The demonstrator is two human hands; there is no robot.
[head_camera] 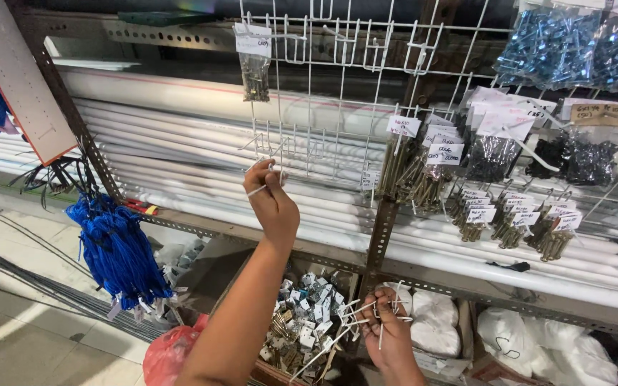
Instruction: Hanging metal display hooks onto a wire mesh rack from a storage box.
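Note:
My left hand (273, 204) is raised to the lower part of a white wire grid panel (337, 107) and pinches a white metal display hook (257, 190) against its wires. Lower down, my right hand (393, 339) is closed around a bundle of several more white hooks (355, 320) that stick out to the left. That hand hovers over the edge of a cardboard box (309, 322) filled with small tagged packets of hardware. One bag of dark screws (255, 75) hangs on the grid above my left hand.
Long white pipes (180, 143) lie on the metal rack behind the grid. Tagged bags of screws (481, 214) and bags of blue fasteners (559, 43) hang at right. A blue cord bundle (116, 250) hangs at left, above a red bag (169, 354). White sacks (538, 339) fill the lower shelf.

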